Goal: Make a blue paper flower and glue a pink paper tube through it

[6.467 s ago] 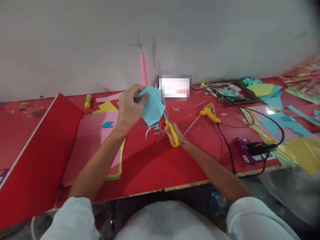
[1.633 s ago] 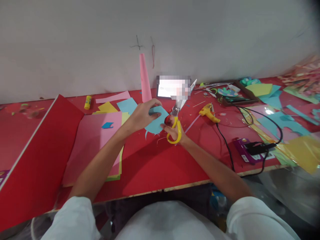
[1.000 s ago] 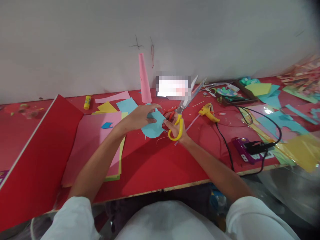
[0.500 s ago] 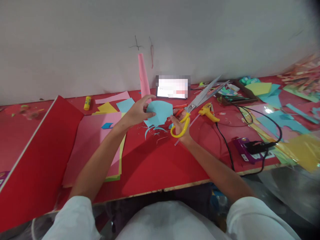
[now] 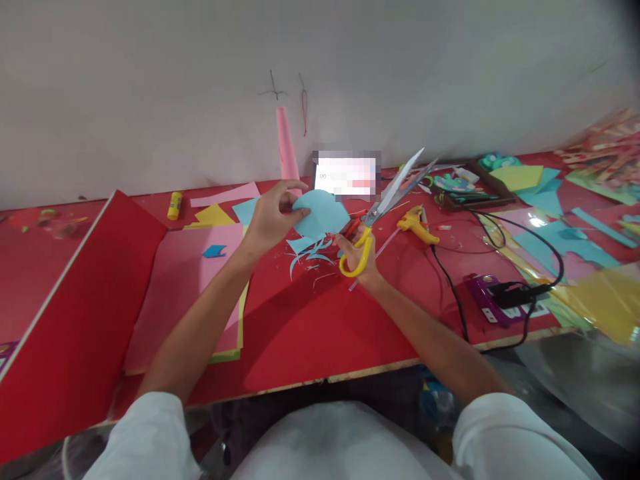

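Pinching a lt. blue paper piece (image 5: 323, 212) btwn thumb & fingers, the L hand (image 5: 273, 217) is closed on its L edge, held above a red desk (image 5: 300, 340). R hand (image 5: 357, 250) grips scissors (image 5: 373, 215) w/ yellow & red handles, blades apart, pointing up & R; its fingertips are nr. the paper's lower edge. Blue scraps (image 5: 299, 245) lie below. Behind: upright pink cone (image 5: 286, 147), w/ lit, part-blurred screen (image 5: 327, 187) to its R. Far L: glue stick (image 5: 175, 206). R of scissors: yellow glue gun (image 5: 417, 225).
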A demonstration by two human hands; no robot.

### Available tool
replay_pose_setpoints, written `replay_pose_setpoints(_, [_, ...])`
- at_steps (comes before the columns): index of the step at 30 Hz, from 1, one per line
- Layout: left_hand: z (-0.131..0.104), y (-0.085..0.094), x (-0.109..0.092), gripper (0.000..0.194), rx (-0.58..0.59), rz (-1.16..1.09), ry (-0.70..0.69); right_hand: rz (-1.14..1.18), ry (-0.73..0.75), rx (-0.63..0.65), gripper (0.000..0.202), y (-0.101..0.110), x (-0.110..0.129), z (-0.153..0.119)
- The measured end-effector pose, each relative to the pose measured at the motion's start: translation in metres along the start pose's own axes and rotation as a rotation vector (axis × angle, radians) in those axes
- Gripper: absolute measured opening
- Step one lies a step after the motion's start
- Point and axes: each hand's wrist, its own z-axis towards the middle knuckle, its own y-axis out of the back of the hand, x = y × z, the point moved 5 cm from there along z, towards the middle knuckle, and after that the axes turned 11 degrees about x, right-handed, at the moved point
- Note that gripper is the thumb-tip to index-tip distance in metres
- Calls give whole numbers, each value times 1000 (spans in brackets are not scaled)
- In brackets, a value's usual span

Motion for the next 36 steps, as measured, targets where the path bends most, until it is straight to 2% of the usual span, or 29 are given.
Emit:
replay_pose_setpoints(6, [0,-16,17,61,172,-156,148,-2,-45,-69,30,5,-9,0])
replay_pose_setpoints(10, [0,-18,21,46,199,-98,133,-12,-5,-59,28,6,-8,1])
replay_pose_setpoints(16, [-1,-14,22,41,197,-172,148,2,40,-65,28,2,-6,-3])
replay_pose_setpoints(19, [-1,-10,20,41,130,-221,170,79,82,-54,32,-1,-4,-5])
replay_pose_setpoints(22, [0,-4,19,46,11,-299,158,126,98,-19,37,-3,0,-6])
replay_pose_setpoints(26, [1,3,17,49,-143,-371,103,123,102,94,52,-10,7,-8])
replay_pose_setpoints(31, [-2,9,7,51,-239,-429,6,219,0,251,70,-28,1,-13])
replay_pose_setpoints(36, [-4,16,1,51,-334,-429,-79,142,-56,378,80,-40,-8,-17])
